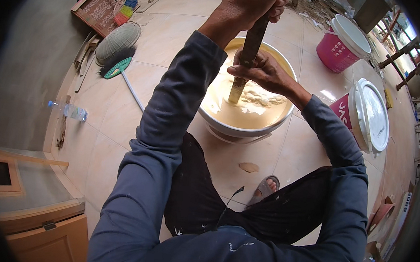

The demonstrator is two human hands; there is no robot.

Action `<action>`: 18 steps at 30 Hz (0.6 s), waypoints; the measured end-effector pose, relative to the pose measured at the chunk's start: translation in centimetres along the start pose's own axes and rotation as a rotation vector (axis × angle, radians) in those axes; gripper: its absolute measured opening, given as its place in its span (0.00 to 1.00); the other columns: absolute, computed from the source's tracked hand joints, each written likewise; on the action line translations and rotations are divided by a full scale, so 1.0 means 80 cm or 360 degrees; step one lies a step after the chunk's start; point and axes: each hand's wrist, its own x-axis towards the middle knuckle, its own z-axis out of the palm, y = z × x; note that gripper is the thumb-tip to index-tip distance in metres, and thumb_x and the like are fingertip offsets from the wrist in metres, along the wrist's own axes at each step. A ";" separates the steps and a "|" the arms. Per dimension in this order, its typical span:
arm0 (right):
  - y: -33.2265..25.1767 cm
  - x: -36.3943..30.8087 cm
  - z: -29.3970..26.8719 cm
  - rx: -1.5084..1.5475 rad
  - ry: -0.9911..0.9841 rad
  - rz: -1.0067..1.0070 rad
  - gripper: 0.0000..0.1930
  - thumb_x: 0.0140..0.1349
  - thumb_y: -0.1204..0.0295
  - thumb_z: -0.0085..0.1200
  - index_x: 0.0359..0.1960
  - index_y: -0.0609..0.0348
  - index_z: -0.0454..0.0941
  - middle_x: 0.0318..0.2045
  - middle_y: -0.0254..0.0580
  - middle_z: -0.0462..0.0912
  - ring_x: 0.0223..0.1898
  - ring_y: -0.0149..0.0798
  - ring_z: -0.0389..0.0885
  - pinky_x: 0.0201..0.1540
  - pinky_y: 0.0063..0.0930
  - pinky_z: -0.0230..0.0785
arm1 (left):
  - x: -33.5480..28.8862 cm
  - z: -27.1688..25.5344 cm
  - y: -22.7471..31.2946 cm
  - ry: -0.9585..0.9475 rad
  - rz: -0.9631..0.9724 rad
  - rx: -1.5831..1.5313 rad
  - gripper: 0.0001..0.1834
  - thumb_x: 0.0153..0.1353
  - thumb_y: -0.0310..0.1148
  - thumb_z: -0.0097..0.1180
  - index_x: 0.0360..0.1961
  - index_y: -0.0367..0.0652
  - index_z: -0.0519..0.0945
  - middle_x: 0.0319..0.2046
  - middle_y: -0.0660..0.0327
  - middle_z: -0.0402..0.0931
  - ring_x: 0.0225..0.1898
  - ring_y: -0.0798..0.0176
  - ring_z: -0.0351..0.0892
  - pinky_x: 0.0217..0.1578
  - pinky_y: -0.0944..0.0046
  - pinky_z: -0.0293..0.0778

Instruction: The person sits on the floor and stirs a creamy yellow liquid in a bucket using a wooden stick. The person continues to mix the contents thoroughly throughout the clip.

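Observation:
A wide bucket [229, 128] of thick cream-coloured paint [250, 109] stands on the tiled floor in front of me. A wooden stick [251, 41] stands upright in the paint, its lower end coated. My left hand [250, 5] grips the stick near its top. My right hand [263, 71] grips it lower down, just above the paint surface. Both my arms wear dark blue sleeves.
Two pink buckets with white lids, one [343, 43] upright and one [364, 115] closer, stand at the right. A broom [119, 68], a woven basket [117, 41] and a plastic bottle [70, 111] lie at the left. A wooden cabinet [34, 206] is at lower left. My sandalled foot [266, 187] rests near a paint spot [249, 167].

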 end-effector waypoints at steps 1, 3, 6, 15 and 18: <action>-0.002 -0.003 0.002 0.0051 0.0005 -0.0017 0.09 0.69 0.66 0.65 0.42 0.54 0.78 0.34 0.29 0.78 0.39 0.25 0.78 0.44 0.26 0.73 | -0.012 0.022 0.033 0.0038 -0.0086 0.0014 0.32 0.67 0.67 0.55 0.23 0.50 0.69 0.12 0.71 0.63 0.09 0.74 0.65 0.10 0.69 0.65; -0.025 -0.005 0.012 0.0040 0.0024 -0.0143 0.13 0.68 0.61 0.66 0.42 0.55 0.78 0.35 0.32 0.82 0.42 0.29 0.81 0.47 0.29 0.74 | -0.024 0.033 0.066 0.0039 0.0118 0.0157 0.31 0.69 0.65 0.56 0.24 0.50 0.69 0.12 0.72 0.63 0.09 0.76 0.64 0.10 0.70 0.64; -0.059 -0.003 0.009 -0.0125 0.0053 -0.0350 0.15 0.67 0.60 0.68 0.41 0.56 0.78 0.34 0.36 0.84 0.39 0.33 0.83 0.46 0.32 0.77 | -0.041 0.051 0.102 -0.0012 0.0303 0.0216 0.29 0.70 0.62 0.57 0.24 0.50 0.71 0.12 0.73 0.64 0.10 0.78 0.63 0.10 0.72 0.62; -0.017 0.027 -0.046 -0.0556 0.0286 -0.0483 0.18 0.63 0.60 0.68 0.41 0.61 0.76 0.31 0.49 0.83 0.35 0.52 0.83 0.43 0.43 0.75 | -0.017 0.028 0.033 0.0100 0.0306 0.0125 0.29 0.74 0.62 0.50 0.30 0.46 0.72 0.14 0.69 0.60 0.13 0.74 0.58 0.16 0.68 0.60; -0.026 0.005 -0.066 -0.0796 0.0329 -0.0388 0.17 0.61 0.62 0.67 0.38 0.57 0.72 0.31 0.51 0.82 0.35 0.58 0.83 0.40 0.48 0.72 | 0.002 0.016 0.003 0.0252 0.0151 -0.0194 0.30 0.73 0.63 0.51 0.27 0.47 0.70 0.14 0.70 0.59 0.12 0.75 0.56 0.16 0.69 0.58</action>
